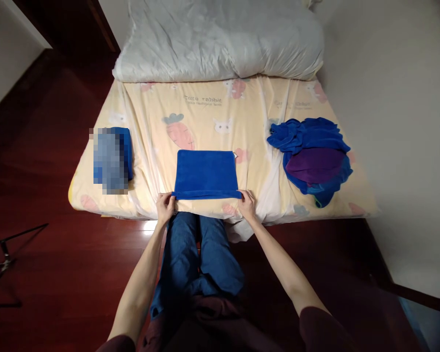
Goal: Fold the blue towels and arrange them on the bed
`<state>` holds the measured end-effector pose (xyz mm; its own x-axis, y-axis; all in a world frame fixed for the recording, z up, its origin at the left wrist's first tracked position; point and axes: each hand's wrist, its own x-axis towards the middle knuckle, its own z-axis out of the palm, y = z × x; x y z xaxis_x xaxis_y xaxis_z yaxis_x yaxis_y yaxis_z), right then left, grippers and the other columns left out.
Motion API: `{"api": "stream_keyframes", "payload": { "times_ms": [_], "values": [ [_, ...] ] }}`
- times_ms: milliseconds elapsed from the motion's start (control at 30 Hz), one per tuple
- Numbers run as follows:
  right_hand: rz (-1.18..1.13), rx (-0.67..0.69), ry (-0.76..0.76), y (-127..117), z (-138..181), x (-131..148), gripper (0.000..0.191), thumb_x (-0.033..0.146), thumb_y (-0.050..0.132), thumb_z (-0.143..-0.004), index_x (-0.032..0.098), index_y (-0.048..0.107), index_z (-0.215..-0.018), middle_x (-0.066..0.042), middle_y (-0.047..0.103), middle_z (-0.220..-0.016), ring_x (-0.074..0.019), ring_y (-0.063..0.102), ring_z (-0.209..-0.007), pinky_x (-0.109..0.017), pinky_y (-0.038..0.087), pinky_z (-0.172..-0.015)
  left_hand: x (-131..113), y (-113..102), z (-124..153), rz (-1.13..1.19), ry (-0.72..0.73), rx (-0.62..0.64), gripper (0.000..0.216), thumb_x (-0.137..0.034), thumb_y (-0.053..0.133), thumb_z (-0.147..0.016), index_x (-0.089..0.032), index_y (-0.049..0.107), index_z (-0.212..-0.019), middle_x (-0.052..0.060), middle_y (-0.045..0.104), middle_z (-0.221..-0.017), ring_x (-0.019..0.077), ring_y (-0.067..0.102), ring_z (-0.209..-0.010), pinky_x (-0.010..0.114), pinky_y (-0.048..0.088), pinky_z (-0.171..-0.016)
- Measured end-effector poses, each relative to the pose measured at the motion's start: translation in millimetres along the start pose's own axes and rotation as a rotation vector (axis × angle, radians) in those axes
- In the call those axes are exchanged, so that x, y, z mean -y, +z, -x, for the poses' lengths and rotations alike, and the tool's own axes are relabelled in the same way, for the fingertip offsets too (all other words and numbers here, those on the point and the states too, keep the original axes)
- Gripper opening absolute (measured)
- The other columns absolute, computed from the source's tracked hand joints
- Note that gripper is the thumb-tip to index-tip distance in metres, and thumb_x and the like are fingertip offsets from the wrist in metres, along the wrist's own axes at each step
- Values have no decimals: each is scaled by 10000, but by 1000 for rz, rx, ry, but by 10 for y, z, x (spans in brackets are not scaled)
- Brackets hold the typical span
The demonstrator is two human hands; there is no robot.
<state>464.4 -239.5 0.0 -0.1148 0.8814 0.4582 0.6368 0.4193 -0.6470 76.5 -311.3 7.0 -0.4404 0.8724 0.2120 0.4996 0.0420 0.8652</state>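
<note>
A blue towel (206, 173) lies folded into a rectangle on the yellow carrot-print bedsheet (205, 120), near the bed's front edge. My left hand (165, 206) pinches the towel's near left corner, fingers closed on the cloth. My right hand (247, 204) pinches the near right corner in the same way. The near edge of the towel is lifted slightly between the two hands. My legs in blue jeans (197, 259) stand against the bed below the towel.
A loose heap of blue and purple cloths (313, 159) sits on the bed's right side. A stack of folded blue cloth (126, 151), partly pixelated, sits at the left. A grey duvet (220, 39) covers the bed's far end. Dark wooden floor surrounds the bed; a stand's legs (7, 259) show at left.
</note>
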Motion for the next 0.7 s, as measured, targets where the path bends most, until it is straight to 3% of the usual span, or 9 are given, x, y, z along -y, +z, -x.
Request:
{"api": "stream_keyframes", "payload": {
  "times_ms": [167, 367, 700],
  "values": [
    [31, -46, 44, 26, -12, 36, 259, 356, 544, -1068, 225, 624, -859, -62, 643, -806, -214, 603, -798, -332, 507, -763, -52, 24, -33, -11, -37, -30, 385, -571, 667, -942, -202, 779, -935, 75, 706, -848, 233, 652, -849, 371, 540, -796],
    [74, -34, 8, 5, -4, 65, 292, 341, 478, -1075, 252, 517, -800, -51, 596, -787, -217, 579, -804, -333, 479, -762, -97, 12, -46, -38, 36, -20, 350, -547, 687, -943, -208, 776, -924, 75, 715, -836, 242, 638, -863, 385, 526, -821],
    [104, -27, -7, -9, -5, 50, 354, 295, 509, -998, 265, 367, -676, 14, 436, -603, -181, 456, -622, -319, 370, -655, -63, -41, -46, 0, 86, 19, 312, -500, 669, -940, -225, 686, -795, 39, 584, -763, 218, 546, -778, 355, 443, -717]
  ]
}}
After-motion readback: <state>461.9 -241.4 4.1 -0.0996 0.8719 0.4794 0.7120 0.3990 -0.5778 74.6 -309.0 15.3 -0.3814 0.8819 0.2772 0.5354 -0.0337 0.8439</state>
